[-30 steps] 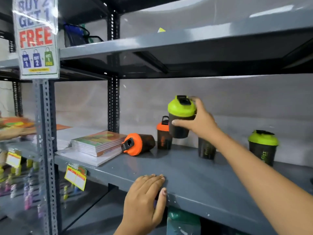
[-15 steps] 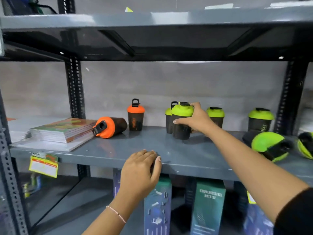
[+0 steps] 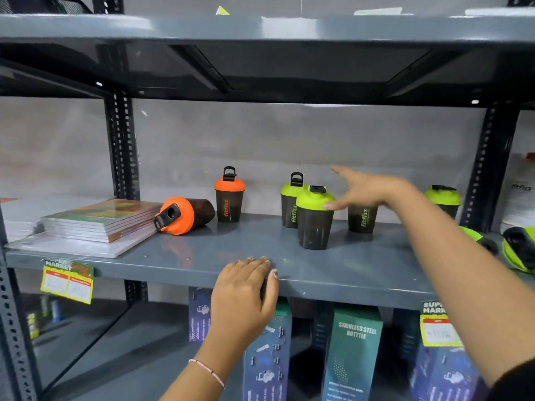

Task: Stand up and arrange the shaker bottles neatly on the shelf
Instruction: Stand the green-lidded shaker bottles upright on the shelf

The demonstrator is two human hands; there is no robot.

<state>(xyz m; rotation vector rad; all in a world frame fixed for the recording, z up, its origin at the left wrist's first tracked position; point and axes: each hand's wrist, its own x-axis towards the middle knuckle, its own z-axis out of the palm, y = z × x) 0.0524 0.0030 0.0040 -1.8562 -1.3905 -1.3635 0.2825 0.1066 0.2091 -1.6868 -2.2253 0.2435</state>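
Observation:
On the grey shelf (image 3: 202, 256) stand several dark shaker bottles. An orange-lidded one (image 3: 185, 215) lies on its side by the books; another orange-lidded one (image 3: 229, 195) stands upright. A green-lidded bottle (image 3: 314, 218) stands in front of a second green-lidded one (image 3: 289, 202). A third bottle (image 3: 362, 218) is half hidden behind my right hand (image 3: 367, 189), which hovers open just right of the front bottle's lid, thumb near it. Another green-lidded bottle (image 3: 443, 199) stands at the right, and two (image 3: 518, 250) lie tipped at the far right. My left hand (image 3: 246, 290) rests flat on the shelf's front edge.
A stack of books (image 3: 101, 219) lies on the shelf's left end. Perforated black uprights (image 3: 121, 146) frame the bay, with another shelf (image 3: 260, 27) above. Boxes of stainless steel bottles (image 3: 353, 348) stand below. Yellow price tags (image 3: 68, 280) hang from the front edge.
My right hand set the green-lidded bottle down on the shelf, let go of it and opened, lifting up and to the right. The view swung right.

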